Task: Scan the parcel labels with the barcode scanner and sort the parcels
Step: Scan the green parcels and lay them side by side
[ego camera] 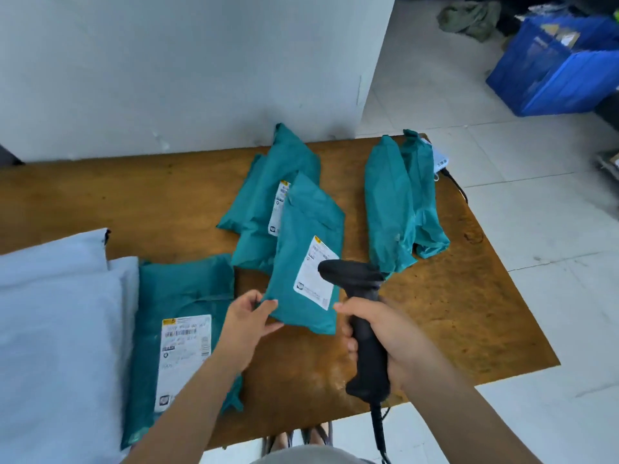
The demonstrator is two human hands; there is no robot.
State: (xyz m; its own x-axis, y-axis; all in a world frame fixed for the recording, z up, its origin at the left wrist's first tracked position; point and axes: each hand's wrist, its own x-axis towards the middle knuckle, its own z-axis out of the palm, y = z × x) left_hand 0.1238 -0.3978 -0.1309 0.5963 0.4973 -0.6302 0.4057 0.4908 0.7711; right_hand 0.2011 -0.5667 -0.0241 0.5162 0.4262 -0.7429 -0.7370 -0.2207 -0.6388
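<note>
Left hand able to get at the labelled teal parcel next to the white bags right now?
Probably not right away: the left hand pinches the corner of another teal parcel. Once freed, likely yes: the labelled parcel lies right beside it, nothing stacked on it.

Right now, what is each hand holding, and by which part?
The left hand pinches the near left corner of a teal parcel; the right hand grips the black scanner by its handle.
</note>
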